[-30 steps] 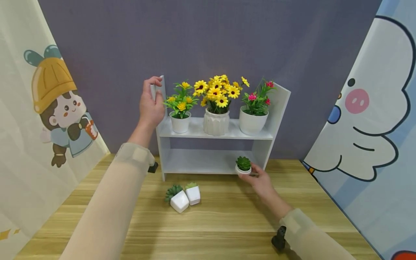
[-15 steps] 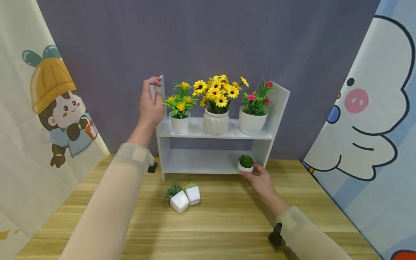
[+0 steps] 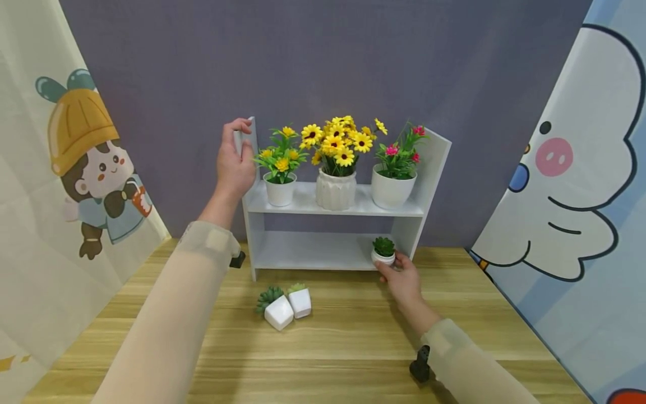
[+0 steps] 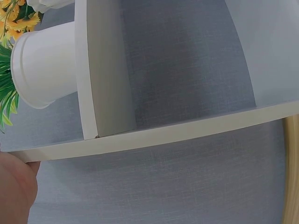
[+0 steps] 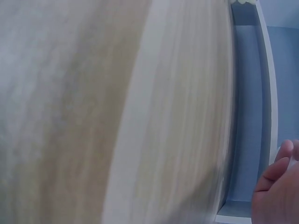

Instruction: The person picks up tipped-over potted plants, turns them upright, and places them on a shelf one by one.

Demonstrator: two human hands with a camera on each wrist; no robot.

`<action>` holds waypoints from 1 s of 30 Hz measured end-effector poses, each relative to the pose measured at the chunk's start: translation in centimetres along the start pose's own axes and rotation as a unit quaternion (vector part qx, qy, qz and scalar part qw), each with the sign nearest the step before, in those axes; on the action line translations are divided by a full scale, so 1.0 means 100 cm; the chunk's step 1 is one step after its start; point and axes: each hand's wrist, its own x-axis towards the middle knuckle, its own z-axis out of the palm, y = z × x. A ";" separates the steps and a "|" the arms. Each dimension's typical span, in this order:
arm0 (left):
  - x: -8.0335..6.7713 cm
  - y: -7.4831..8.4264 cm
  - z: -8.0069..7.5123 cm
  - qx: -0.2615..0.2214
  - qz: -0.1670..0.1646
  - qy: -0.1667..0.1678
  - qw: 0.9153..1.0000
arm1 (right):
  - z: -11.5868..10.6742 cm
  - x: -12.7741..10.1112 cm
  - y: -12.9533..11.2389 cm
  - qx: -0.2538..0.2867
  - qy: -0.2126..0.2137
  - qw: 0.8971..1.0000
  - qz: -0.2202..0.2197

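In the head view my left hand (image 3: 236, 167) grips the upper left side panel of a white two-tier shelf (image 3: 318, 249), its fingers bent over the panel's edge. The left wrist view shows part of that hand (image 4: 16, 189) against the board. My right hand (image 3: 406, 283) pinches a small round white pot with a green succulent (image 3: 383, 251) between thumb and fingers. This pot is at the right end of the lower tier; whether its base touches the board I cannot tell. In the right wrist view the hand (image 5: 278, 193) is at the shelf edge, the pot mostly hidden.
The upper tier bears a yellow-flowered plant (image 3: 280, 188), a vase of yellow daisies (image 3: 336, 188) and a pink-flowered plant (image 3: 393, 188). Two white-potted succulents (image 3: 279, 313) lie tipped on the wooden table (image 3: 328, 359) before the shelf. A grey curtain (image 3: 323, 56) hangs behind.
My right hand has carried the succulent pot slightly right and further back over the lower tier. The left hand keeps its grip on the side panel, and the shelf has not moved.
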 end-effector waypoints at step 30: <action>0.000 0.000 -0.001 0.006 -0.006 -0.002 1.000 | -0.007 0.000 0.002 0.002 -0.029 0.999 0.012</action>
